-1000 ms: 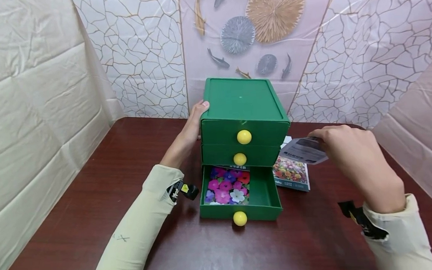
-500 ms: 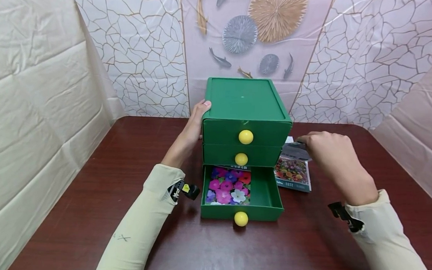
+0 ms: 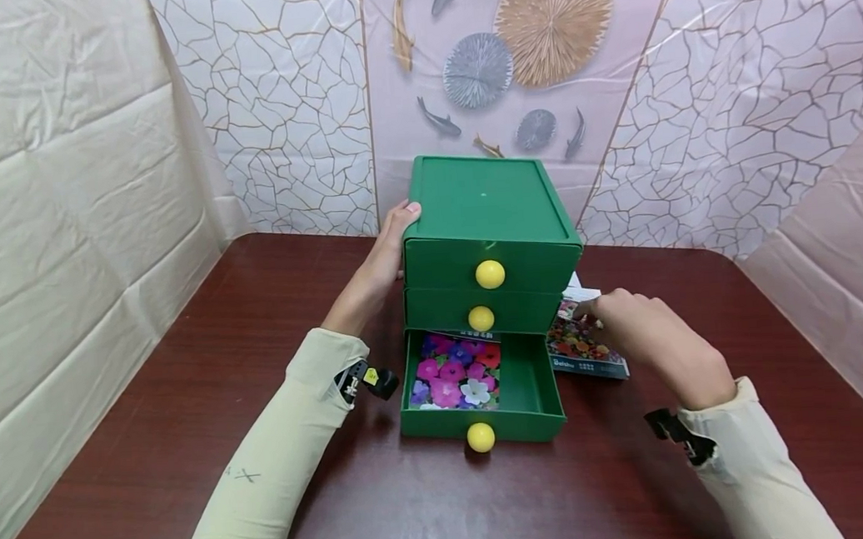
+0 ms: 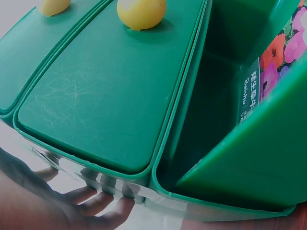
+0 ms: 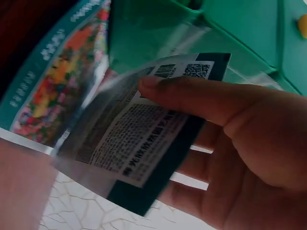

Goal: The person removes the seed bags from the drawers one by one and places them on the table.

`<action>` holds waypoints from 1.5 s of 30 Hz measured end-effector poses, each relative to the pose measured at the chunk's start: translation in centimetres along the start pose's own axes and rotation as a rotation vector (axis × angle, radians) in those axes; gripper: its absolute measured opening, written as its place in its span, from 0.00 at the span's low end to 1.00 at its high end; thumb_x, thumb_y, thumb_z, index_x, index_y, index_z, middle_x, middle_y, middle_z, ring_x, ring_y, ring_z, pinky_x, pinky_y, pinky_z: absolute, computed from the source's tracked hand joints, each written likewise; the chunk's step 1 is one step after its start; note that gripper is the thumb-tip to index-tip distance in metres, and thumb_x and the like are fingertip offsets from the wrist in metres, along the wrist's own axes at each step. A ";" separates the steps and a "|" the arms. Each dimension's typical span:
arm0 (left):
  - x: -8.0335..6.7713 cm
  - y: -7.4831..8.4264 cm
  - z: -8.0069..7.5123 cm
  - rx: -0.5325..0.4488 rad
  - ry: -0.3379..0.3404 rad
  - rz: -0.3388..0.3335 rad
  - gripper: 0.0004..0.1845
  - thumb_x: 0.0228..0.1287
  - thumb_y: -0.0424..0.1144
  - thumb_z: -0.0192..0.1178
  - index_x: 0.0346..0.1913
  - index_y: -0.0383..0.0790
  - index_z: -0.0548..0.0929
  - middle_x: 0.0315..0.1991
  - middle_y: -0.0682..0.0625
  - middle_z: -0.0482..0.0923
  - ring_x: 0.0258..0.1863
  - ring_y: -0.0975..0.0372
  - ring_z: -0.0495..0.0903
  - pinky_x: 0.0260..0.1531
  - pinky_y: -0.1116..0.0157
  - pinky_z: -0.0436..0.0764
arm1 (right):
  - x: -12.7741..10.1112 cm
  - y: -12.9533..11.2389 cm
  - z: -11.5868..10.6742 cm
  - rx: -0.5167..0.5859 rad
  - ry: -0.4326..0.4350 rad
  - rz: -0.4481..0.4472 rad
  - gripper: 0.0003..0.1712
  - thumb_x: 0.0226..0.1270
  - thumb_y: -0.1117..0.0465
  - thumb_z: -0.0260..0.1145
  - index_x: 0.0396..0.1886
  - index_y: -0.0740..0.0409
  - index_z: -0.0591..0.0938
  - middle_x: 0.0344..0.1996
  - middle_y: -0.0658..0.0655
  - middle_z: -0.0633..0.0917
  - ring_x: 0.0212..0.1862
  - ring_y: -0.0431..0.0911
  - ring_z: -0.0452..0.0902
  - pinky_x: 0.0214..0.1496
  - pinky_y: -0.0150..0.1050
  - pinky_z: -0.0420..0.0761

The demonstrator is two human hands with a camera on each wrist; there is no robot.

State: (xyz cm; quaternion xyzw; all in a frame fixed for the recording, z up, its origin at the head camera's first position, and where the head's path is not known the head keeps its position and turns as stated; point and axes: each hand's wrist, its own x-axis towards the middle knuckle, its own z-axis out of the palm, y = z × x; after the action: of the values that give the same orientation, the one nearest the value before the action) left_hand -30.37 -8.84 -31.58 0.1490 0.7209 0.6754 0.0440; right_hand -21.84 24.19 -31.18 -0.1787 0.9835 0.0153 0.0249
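Seed pkt (image 5: 144, 139) (back up) in R hand (image 5: 240, 158)

- Head view: bright, even light from above; the green drawer box (image 3: 490, 240) casts only a soft shadow on the worktop (image 3: 149, 423) to its left and front.
- Plastic wall sheeting (image 3: 726, 73) behind the box shows pale sheen, and straight edges bow towards the frame borders.
- Left wrist view: the box front is sharp with fine scratches visible; the fingers (image 4: 91, 203) below it are dim and soft.
- Right wrist view: the printed packet (image 5: 144, 129) is blurred, its clear wrap glaring white.
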 end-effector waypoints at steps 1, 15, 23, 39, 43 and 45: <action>0.0 0.0 0.0 0.001 -0.001 0.001 0.46 0.73 0.67 0.39 0.87 0.50 0.46 0.83 0.43 0.49 0.71 0.46 0.65 0.64 0.43 0.69 | 0.2 0.1 0.3 0.007 -0.025 0.003 0.13 0.68 0.66 0.74 0.52 0.57 0.90 0.30 0.52 0.87 0.28 0.46 0.79 0.27 0.48 0.80; 0.0 -0.1 -0.1 0.014 -0.007 0.003 0.46 0.72 0.68 0.39 0.87 0.51 0.45 0.84 0.45 0.47 0.73 0.46 0.62 0.64 0.41 0.67 | 2.1 0.8 2.6 0.117 -0.249 -0.088 0.28 0.61 0.62 0.79 0.61 0.65 0.84 0.47 0.63 0.84 0.47 0.55 0.79 0.46 0.54 0.82; 0.0 -0.1 -0.2 -0.009 -0.003 -0.002 0.46 0.73 0.67 0.40 0.87 0.51 0.45 0.83 0.43 0.48 0.70 0.47 0.66 0.61 0.48 0.70 | 2.1 1.0 2.9 0.117 -0.216 -0.058 0.30 0.62 0.60 0.80 0.61 0.67 0.84 0.58 0.71 0.80 0.54 0.60 0.80 0.52 0.61 0.83; 0.1 -0.1 0.1 0.003 0.010 0.002 0.46 0.71 0.67 0.39 0.87 0.50 0.47 0.82 0.42 0.51 0.68 0.48 0.67 0.58 0.48 0.71 | -1.4 -1.0 -2.0 0.041 -0.041 -0.008 0.33 0.67 0.54 0.77 0.68 0.64 0.81 0.64 0.74 0.79 0.62 0.70 0.78 0.51 0.70 0.80; 0.1 -0.1 0.1 0.004 0.015 -0.001 0.46 0.72 0.67 0.39 0.87 0.51 0.46 0.82 0.42 0.50 0.69 0.48 0.66 0.60 0.46 0.70 | -2.6 -2.3 -3.0 0.033 0.001 -0.041 0.34 0.67 0.53 0.77 0.69 0.62 0.81 0.65 0.72 0.79 0.62 0.68 0.79 0.50 0.68 0.81; 0.1 -0.1 0.1 0.004 0.017 -0.001 0.46 0.71 0.67 0.39 0.87 0.51 0.46 0.82 0.41 0.50 0.69 0.47 0.66 0.60 0.46 0.71 | -3.1 -2.9 -3.4 0.033 0.010 -0.055 0.33 0.67 0.53 0.77 0.68 0.62 0.81 0.64 0.70 0.80 0.60 0.66 0.81 0.49 0.67 0.82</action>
State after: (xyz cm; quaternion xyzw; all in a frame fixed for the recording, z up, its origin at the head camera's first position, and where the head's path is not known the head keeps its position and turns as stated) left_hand -30.42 -8.74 -31.73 0.1429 0.7226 0.6752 0.0382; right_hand -18.04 22.45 -27.63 -0.2051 0.9785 -0.0024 0.0232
